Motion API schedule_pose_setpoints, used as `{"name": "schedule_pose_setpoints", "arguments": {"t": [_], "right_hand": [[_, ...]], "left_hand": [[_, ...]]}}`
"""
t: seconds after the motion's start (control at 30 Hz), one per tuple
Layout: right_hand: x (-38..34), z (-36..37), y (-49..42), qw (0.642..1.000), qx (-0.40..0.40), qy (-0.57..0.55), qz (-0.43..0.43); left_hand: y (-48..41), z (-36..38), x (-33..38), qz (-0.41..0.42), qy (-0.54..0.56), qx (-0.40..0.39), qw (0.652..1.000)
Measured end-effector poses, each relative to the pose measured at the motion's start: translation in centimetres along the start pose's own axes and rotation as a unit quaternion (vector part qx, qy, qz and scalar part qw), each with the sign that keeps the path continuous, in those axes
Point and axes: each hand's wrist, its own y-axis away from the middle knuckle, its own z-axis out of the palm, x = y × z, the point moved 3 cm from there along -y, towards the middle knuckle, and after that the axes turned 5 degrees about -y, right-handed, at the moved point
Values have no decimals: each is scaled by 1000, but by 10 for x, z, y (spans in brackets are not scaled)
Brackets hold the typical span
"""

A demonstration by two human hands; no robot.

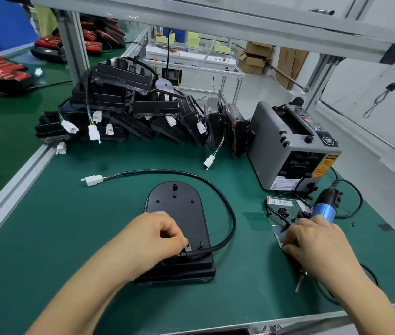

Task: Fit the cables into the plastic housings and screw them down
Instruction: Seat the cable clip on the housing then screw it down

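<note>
1. Head view: left hand (153,240) fingers (179,239) curled, pinching the end of the black cable (230,209) against the near end of the housing (179,206).
2. Right hand (317,245) wrapped round a blue screwdriver (323,210); fingertips (287,247) drawn together on a clear bag (276,229) of black screws (282,211).
3. Housing lies flat on the green desk (70,226) between the hands. Cable loops off its right side, past the far end, to a white plug (93,180) at left.
4. Far edge: pile of black housings (119,110); grey tape machine (288,146) to its right.
</note>
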Motion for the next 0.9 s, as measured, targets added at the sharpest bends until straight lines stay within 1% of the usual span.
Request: {"name": "schedule_pose_setpoints", "arguments": {"t": [0.13,0.4,0.67,0.73,0.8,0.87,0.9], "right_hand": [[4,-1,6,1000,20,13,16],[3,3,8,998,21,43,27],[2,5,8,998,33,36,34],[-2,3,7,998,48,5,29],[-6,0,6,996,66,-50,22],[-13,-8,5,983,85,-161,5],[-19,-14,5,966,86,-243,-4]], "left_hand": [[0,0,0,-7,7,-1,1000],[-1,0,0,-15,12,1,1000],[0,0,0,-16,9,-1,1000],[1,0,0,-18,11,-2,1000],[1,0,0,-19,12,-2,1000],[2,0,0,-22,12,-1,1000],[2,0,1,-23,12,-1,1000]]}}
